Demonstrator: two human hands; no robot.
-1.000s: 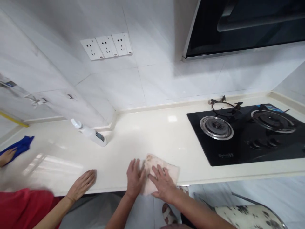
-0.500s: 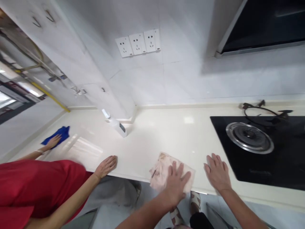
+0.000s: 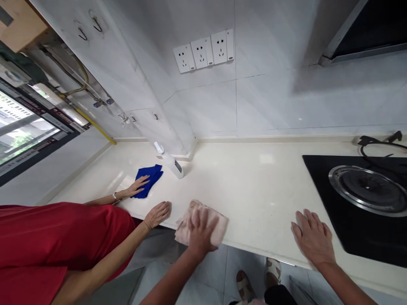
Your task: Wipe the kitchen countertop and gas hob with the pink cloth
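Note:
My left hand (image 3: 200,233) lies spread on a folded pale pink cloth (image 3: 219,222), pressing it against the white countertop (image 3: 251,186) near the front edge. Its fingers are apart on top of the cloth. My right hand (image 3: 314,239) rests palm down on the bare counter, left of the black cooktop (image 3: 321,186), with fingers outstretched and nothing in them. To the left, a person in red has one hand (image 3: 138,186) on a blue cloth (image 3: 154,171); their other hand (image 3: 158,214) leans on the counter edge, close to the pink cloth.
A white spray bottle (image 3: 173,164) stands by the wall pillar. The cooktop has a round burner (image 3: 337,182), and a dark pan support (image 3: 369,140) sits behind it. Wall sockets (image 3: 203,51) are above the counter. A range hood (image 3: 365,34) juts out at upper right.
My left hand has slid the pink cloth leftward along the counter. My right hand stays in place. The person's hand has brought the blue cloth right, closer to the bottle. The view has shifted left.

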